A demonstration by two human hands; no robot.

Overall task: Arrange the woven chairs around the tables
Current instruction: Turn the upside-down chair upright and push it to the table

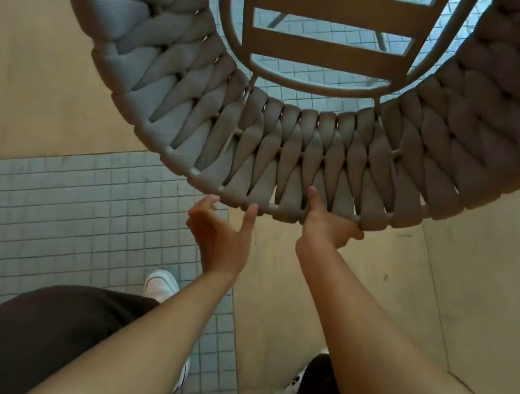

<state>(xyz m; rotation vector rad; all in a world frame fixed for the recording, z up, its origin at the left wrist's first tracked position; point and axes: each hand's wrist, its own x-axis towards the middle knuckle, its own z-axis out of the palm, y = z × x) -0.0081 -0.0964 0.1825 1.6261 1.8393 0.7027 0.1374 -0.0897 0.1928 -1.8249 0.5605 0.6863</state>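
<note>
A grey woven chair [293, 147] fills the upper half of the head view, its curved braided backrest arching toward me and its slatted seat frame [326, 47] beyond. My right hand [326, 221] grips the top rim of the backrest near its middle, thumb over the weave and fingers under the rim. My left hand [223, 228] hovers just left of it, fingers spread, the fingertips at the rim's lower edge without closing on it. No table is in view.
The floor is split between small grey tiles [44, 214] at the left and smooth beige paving [441, 293] at the right. My white shoes [163, 283] and dark trousers show below. Thin metal legs [280, 19] are visible through the seat slats.
</note>
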